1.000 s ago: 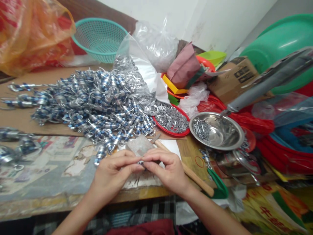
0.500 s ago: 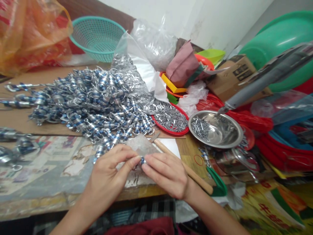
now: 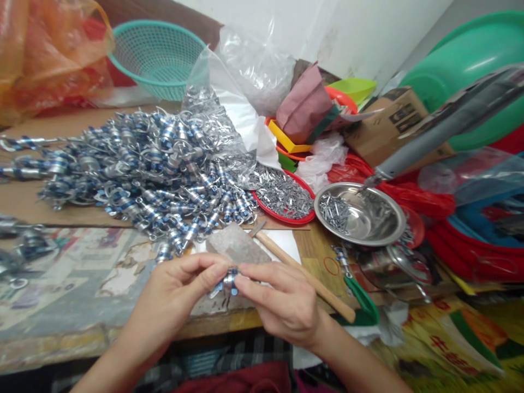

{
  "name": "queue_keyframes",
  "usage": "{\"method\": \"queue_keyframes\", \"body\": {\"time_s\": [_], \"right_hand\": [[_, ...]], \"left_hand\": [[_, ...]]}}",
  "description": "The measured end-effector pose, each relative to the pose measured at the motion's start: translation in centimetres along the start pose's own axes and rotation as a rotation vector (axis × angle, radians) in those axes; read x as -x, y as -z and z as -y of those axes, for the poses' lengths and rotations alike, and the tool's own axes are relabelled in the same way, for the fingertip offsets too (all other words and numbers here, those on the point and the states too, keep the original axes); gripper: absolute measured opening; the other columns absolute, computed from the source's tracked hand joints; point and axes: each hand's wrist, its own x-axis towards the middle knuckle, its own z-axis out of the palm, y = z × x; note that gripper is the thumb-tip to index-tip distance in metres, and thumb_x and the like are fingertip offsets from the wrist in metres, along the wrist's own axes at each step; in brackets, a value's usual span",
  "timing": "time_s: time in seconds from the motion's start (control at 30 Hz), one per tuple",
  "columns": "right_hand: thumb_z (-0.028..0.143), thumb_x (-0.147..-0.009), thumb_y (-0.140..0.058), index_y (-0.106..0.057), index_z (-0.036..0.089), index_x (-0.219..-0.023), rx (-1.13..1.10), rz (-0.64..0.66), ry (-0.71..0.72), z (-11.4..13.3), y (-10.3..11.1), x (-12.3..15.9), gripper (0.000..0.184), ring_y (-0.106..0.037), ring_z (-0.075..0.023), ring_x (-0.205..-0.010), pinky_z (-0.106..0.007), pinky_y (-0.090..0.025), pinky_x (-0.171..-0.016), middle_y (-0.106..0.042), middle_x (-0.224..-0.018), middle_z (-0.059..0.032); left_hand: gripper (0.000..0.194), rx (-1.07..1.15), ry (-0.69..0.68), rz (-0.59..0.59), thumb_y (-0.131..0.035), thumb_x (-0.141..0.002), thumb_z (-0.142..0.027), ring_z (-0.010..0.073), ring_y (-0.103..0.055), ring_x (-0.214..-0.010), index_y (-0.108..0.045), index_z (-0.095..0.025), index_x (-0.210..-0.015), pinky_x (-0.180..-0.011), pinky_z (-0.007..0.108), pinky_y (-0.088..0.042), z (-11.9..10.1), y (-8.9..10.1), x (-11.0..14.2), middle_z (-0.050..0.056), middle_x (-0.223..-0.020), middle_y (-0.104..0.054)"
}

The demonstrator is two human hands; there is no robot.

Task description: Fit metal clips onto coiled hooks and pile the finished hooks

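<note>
Between my two hands is a small silver metal fitting with blue bands (image 3: 230,281), held above the front of the workbench. My left hand (image 3: 186,289) pinches its left end between thumb and fingers. On its right end, the fingertips of my right hand (image 3: 282,297) are closed. Part of the fitting is hidden behind my fingers. Just beyond my hands lie a flat grey metal block (image 3: 237,244) and a hammer with a wooden handle (image 3: 311,278). A large heap of similar silver and blue fittings (image 3: 143,164) spreads to the left.
A red tray (image 3: 282,196) holds many small metal pieces. Beside it, a steel bowl (image 3: 393,224) contains metal pins. At the back stands a turquoise basket (image 3: 159,54). A grey bar-like tool (image 3: 442,128) slants in from the right, above a cardboard box (image 3: 393,123).
My fingers have shifted on the fitting, so more of its banded body now shows between them. The view has moved slightly; the surroundings look the same.
</note>
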Motion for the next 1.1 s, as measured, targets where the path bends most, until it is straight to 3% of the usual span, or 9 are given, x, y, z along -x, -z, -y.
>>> {"method": "queue_keyframes", "body": {"time_s": [0.17, 0.27, 0.33, 0.4, 0.5, 0.63, 0.73, 0.9, 1.1], "right_hand": [[0.007, -0.077, -0.057, -0.069, 0.015, -0.09, -0.039, -0.027, -0.071, -0.2, -0.1, -0.2, 0.019, -0.068, -0.0156, -0.077, -0.025, -0.056, -0.064, -0.071, -0.088, -0.0104], [0.009, -0.075, -0.063, -0.07, 0.01, -0.086, -0.135, -0.076, -0.146, 0.3, -0.5, -0.4, 0.013, -0.067, -0.0156, -0.073, -0.023, -0.057, -0.064, -0.071, -0.082, -0.0132], [0.01, -0.075, -0.064, -0.071, 0.007, -0.084, -0.196, -0.077, -0.215, 0.6, -0.6, -0.7, 0.012, -0.067, -0.0153, -0.071, -0.022, -0.056, -0.062, -0.071, -0.079, -0.014], [0.014, -0.076, -0.065, -0.072, 0.009, -0.081, -0.259, 0.031, -0.3, 0.2, -0.2, -1.2, 0.01, -0.067, -0.0137, -0.067, -0.021, -0.055, -0.061, -0.071, -0.075, -0.0103], [0.02, -0.078, -0.063, -0.072, 0.017, -0.08, -0.161, 0.213, -0.415, -3.0, 1.3, -1.9, 0.009, -0.067, -0.0124, -0.072, -0.023, -0.055, -0.068, -0.072, -0.079, -0.0033], [0.006, -0.082, -0.047, -0.068, 0.019, -0.099, 0.523, 0.329, -0.625, -10.9, 3.9, -2.3, 0.03, -0.062, -0.0174, -0.099, -0.032, -0.048, -0.086, -0.068, -0.105, -0.006], [0.006, -0.075, -0.054, -0.062, 0.021, -0.11, 0.599, 0.459, -0.681, -15.2, 4.6, -2.2, 0.039, -0.064, -0.0219, -0.092, -0.032, -0.049, -0.078, -0.071, -0.093, -0.0051], [0.009, -0.073, -0.056, -0.057, 0.019, -0.114, 0.638, 0.582, -0.678, -16.6, 3.6, -2.6, 0.042, -0.064, -0.0247, -0.089, -0.031, -0.046, -0.076, -0.07, -0.092, -0.0099], [0.006, -0.065, -0.059, -0.059, 0.014, -0.11, 0.564, 0.543, -0.691, -17.2, 3.5, -3.1, 0.045, -0.065, -0.0235, -0.078, -0.03, -0.047, -0.07, -0.07, -0.079, -0.0085]], "left_hand": [[0.016, 0.183, 0.121, 0.009, -0.066, -0.072, -0.034, 0.0152, -0.061, -0.072, -0.072, -0.019, -0.073, -0.07, 0.023, -0.045, -0.1, -0.4, 0.2, 0.0, -0.07, -0.071], [0.025, 0.265, 0.166, -0.061, -0.068, -0.071, -0.036, 0.0152, -0.063, -0.077, -0.069, -0.018, -0.087, -0.072, 0.022, -0.047, 0.2, -0.8, 0.5, 0.001, -0.076, -0.072], [0.046, 0.295, 0.132, -0.091, -0.074, -0.065, -0.032, 0.0165, -0.064, -0.083, -0.061, -0.02, -0.107, -0.073, 0.023, -0.049, 0.4, -0.9, 0.6, 0.001, -0.083, -0.072], [0.064, 0.305, 0.09, -0.084, -0.076, -0.062, -0.028, 0.0173, -0.065, -0.083, -0.05, -0.021, -0.119, -0.071, 0.023, -0.052, 0.7, -1.0, 0.6, 0.0, -0.083, -0.072], [0.062, 0.296, 0.084, -0.047, -0.071, -0.068, -0.03, 0.0172, -0.067, -0.075, -0.043, -0.021, -0.123, -0.069, 0.025, -0.054, 1.2, -0.9, 0.3, 0.0, -0.078, -0.071], [0.068, 0.306, 0.077, -0.028, -0.071, -0.068, -0.03, 0.019, -0.068, -0.073, -0.036, -0.02, -0.125, -0.066, 0.027, -0.056, 1.5, -0.8, -0.1, 0.002, -0.076, -0.07], [0.068, 0.285, 0.082, -0.002, -0.068, -0.071, -0.03, 0.0198, -0.069, -0.07, -0.032, -0.019, -0.127, -0.063, 0.029, -0.056, 1.6, -0.9, -0.4, 0.001, -0.074, -0.067], [0.068, 0.288, 0.089, 0.007, -0.067, -0.071, -0.028, 0.0178, -0.067, -0.064, -0.029, -0.021, -0.128, -0.058, 0.029, -0.056, 2.0, -0.9, -0.9, -0.001, -0.073, -0.065], [0.075, 0.353, 0.127, 0.005, -0.073, -0.064, -0.024, 0.0154, -0.065, -0.065, -0.031, -0.02, -0.126, -0.061, 0.028, -0.055, 2.0, -0.6, -1.0, -0.003, -0.07, -0.064]]}}
